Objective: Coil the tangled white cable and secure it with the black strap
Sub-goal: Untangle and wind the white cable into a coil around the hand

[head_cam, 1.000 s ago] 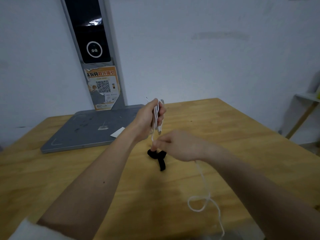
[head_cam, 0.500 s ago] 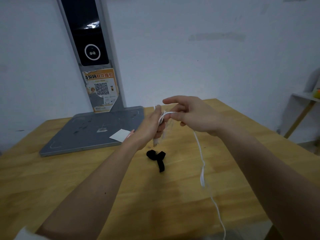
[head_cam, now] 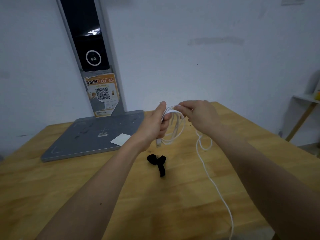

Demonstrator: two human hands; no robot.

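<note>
My left hand (head_cam: pixel 155 126) grips several loops of the white cable (head_cam: pixel 176 130) above the wooden table (head_cam: pixel 52 187), with a USB plug (head_cam: pixel 158 143) hanging below its fingers. My right hand (head_cam: pixel 199 116) pinches the cable at the top of the coil, right beside the left hand. The loose rest of the cable (head_cam: pixel 216 186) drops from the right hand, makes a small loop and trails over the table's near edge. The black strap (head_cam: pixel 158 161) lies folded on the table below both hands, untouched.
A grey flat base (head_cam: pixel 83 141) with an upright panel (head_cam: pixel 90 49) and an orange QR sticker (head_cam: pixel 103 94) stands at the back left. A white paper slip (head_cam: pixel 121 139) lies on the base's corner. A shelf (head_cam: pixel 304 108) stands at the right by the wall.
My right hand rose from the table near the strap to the left hand, laying another loop onto the coil. The loose cable on the table has shortened and shifted.
</note>
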